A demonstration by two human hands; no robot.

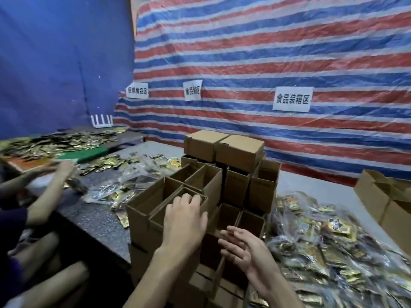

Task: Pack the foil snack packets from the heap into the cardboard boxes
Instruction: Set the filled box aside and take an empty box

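**To the right of the empty right hand (242, 247): the heap of foil snack packets (322, 252)**

Across the whole back, a striped tarpaulin (289, 52) in red, white and blue. Below it a pale table (322, 187), and on its right side the heap, much of it inside clear bags (287, 221), stretched from the near right corner away toward the tarpaulin. Single packets turned every way, so no common long axis to count on. In the middle, the stack of cardboard boxes (240, 152): closed ones on top at the back, open ones in front, mouths upward. On the front open box (155, 227), the left hand (186, 218), fingers bent over the far rim and apparently gripping it, fingertips hidden inside. Lower and just right of it, above the near boxes, the right hand: fingers straight, slightly spread, palm turned left, holding nothing.

Judged from this: heap on the back side of the right hand, near but not touching, and well apart from the left hand. Nearer hand for the pick therefore the right, with a turn of the palm outward and a reach rightward. Left hand well placed to steady the box.

Writing on three white paper sheets on the tarpaulin. On the largest sign (291, 99): 食品装箱区. On the left sign (137, 91): 捆绑食品区. On the middle sign (192, 90), creased: only 食品 and 区 legible. Print on the packets too blurred for reading
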